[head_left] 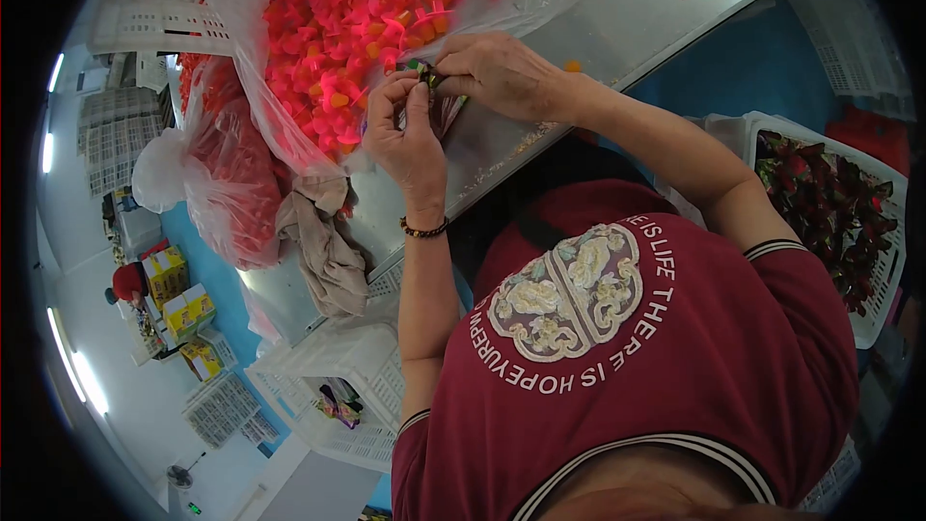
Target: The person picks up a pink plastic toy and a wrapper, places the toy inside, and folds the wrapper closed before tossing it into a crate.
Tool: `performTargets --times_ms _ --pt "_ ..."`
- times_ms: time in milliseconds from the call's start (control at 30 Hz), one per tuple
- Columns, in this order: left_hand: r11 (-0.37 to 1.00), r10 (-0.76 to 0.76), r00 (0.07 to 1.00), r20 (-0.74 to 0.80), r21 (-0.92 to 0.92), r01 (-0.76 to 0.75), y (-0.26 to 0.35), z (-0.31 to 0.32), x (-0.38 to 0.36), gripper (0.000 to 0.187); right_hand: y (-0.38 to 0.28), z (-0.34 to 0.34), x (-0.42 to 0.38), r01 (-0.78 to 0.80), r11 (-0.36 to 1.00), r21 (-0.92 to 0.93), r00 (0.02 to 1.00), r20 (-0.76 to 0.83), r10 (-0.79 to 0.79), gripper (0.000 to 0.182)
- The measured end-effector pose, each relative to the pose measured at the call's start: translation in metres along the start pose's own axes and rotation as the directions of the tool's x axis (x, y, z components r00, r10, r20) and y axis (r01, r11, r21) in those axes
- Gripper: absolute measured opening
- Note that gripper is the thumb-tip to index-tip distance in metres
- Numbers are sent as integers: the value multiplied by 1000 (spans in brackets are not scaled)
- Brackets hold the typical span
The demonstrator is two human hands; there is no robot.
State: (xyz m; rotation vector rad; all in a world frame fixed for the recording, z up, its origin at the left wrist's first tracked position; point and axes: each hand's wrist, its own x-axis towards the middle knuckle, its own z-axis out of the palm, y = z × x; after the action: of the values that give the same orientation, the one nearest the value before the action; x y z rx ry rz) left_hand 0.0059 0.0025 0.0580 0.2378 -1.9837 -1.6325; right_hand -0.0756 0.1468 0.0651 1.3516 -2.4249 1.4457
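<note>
My left hand, with a beaded bracelet at the wrist, is pinched round a small dark packet with green and purple parts. The fingers of my right hand are closed on the packet's other side, touching it close to my left fingertips. Both hands are above the metal table, at the edge of a large heap of pink and orange plastic pieces in a clear bag. Fingers cover much of the packet, so its details are hard to make out.
A tied bag of red pieces and a grey cloth are left of my left arm. White crates stand below. On the right, a white basket holds dark red packets. A person in red is far off.
</note>
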Motion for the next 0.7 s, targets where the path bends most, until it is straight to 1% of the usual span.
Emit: performTargets --times_ms 33,67,100,133,167,200,233,267,300,333,367,400,433,467,500,533,567,600,633,667,700 --pt "998 56 998 21 4 -56 10 2 0 7 -4 -4 2 -9 1000 -12 1000 -4 9 13" --pt "994 112 993 49 -3 -112 19 4 -1 10 -8 -8 5 63 998 16 998 -32 -63 11" --pt "989 143 988 51 40 -145 22 -1 1 12 -11 -19 6 120 993 17 991 -66 -118 9" --pt "989 150 989 3 1 -150 32 -1 4 10 -25 -37 6 114 989 98 993 -47 -110 7" --pt "988 142 990 -26 -54 -143 46 -1 7 8 -48 -58 6 87 982 165 996 -41 -81 6" --pt "999 3 991 -135 33 1 57 -7 7 13 -68 -83 4 148 980 131 986 -93 -136 6" --pt "591 546 821 169 616 -520 44 -20 10 20 -81 -111 -1 150 867 474 989 -69 -133 5" --pt "838 142 985 97 519 -171 52 -16 -5 25 -87 -131 -6 154 628 763 986 -77 -148 5" --pt "916 133 991 3 382 -124 48 -19 1 24 -64 -132 -3 139 683 717 990 -105 -91 5" --pt "967 101 989 -107 244 -72 40 -20 11 26 -23 -126 4 154 988 -7 984 -84 -154 5" --pt "977 50 994 -98 210 -28 31 -15 10 25 5 -127 -3 112 687 -718 987 -3 -164 5" --pt "980 4 996 -84 199 13 18 -16 11 24 11 -133 -21 37 721 -692 993 -53 -102 6" --pt "973 9 1000 11 232 -12 -1 -21 11 21 14 -139 -37 -14 754 -656 995 -83 -54 7" --pt "976 14 1000 11 217 -16 -10 -17 6 21 17 -150 -55 -69 807 -587 976 -207 -67 8" --pt "925 44 995 89 372 -75 -16 -19 1 21 18 -161 -79 -120 861 -495 940 -336 -62 9" --pt "846 61 983 173 514 -143 -18 -22 -3 22 23 -183 -110 -124 712 -691 979 -204 -26 11" --pt "781 65 973 222 595 -188 -22 -23 -7 23 34 -201 -141 -381 631 -676 923 -312 224 10" --pt "781 64 970 234 593 -195 -31 -30 -8 23 32 -222 -176 -555 727 -405 799 -503 330 15" --pt "676 138 940 311 664 -319 -43 -37 -9 24 33 -245 -211 -629 610 -482 747 -593 302 21" --pt "550 199 900 389 715 -430 -50 -41 -11 25 24 -269 -247 -690 518 -506 690 -676 258 24" --pt "552 196 901 387 716 -428 -52 -44 -12 25 17 -291 -279 -788 463 -405 533 -826 184 25"
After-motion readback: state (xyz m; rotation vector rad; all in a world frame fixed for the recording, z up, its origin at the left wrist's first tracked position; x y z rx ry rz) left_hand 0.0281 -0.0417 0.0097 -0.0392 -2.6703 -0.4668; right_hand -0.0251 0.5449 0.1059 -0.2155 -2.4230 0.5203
